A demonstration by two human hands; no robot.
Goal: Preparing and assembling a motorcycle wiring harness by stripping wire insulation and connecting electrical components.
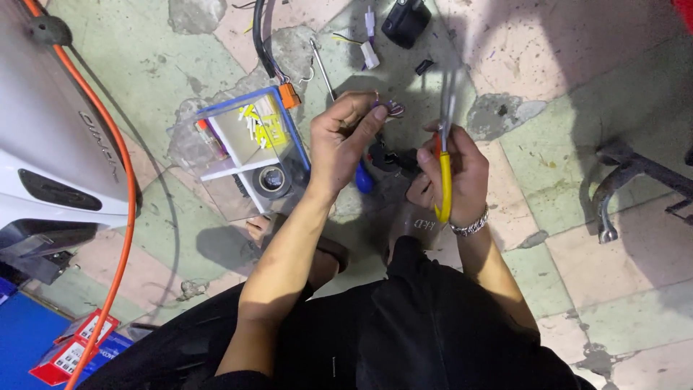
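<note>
Yellow-handled cutters [445, 173] clamped in right hand [456, 173], left hand [345, 141] pinching wire bundle [388, 108]; blades near fingertips, slip could nick skin or wrong wire

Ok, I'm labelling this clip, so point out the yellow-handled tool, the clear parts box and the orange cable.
yellow-handled tool [445, 184], head view, on its yellow grip.
clear parts box [216, 123], head view, on its blue rim.
orange cable [130, 195], head view, mid-length.
</note>
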